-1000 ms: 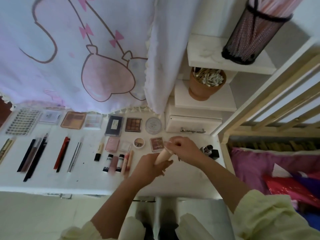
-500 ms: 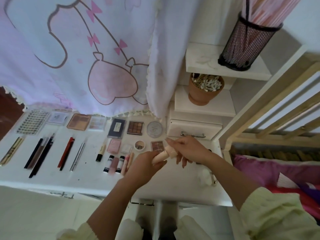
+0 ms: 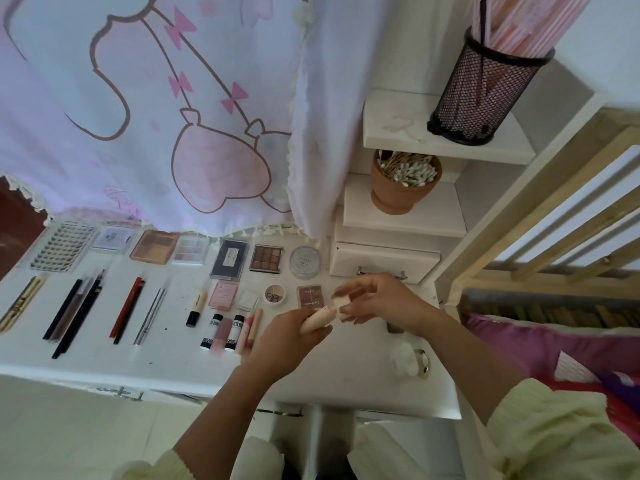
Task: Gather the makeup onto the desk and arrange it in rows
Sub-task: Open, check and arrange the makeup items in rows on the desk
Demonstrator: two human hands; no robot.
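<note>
Two-handed hold mid-frame | left hand (image 3: 287,337) wrapped round tube (image 3: 316,319) | right hand (image 3: 381,303) pinching cap (image 3: 337,304), likely closing before rowing on desk (image 3: 346,386)

We wear a loose, pale yellow-green top with long sleeves. Our left sleeve (image 3: 154,466) ends in a ribbed knit cuff, seen at the bottom edge of the view. Our right sleeve (image 3: 554,434) is fuller, soft and creased into folds. Past both cuffs our forearms are bare down to the left hand (image 3: 284,341) and the right hand (image 3: 379,303).
</note>
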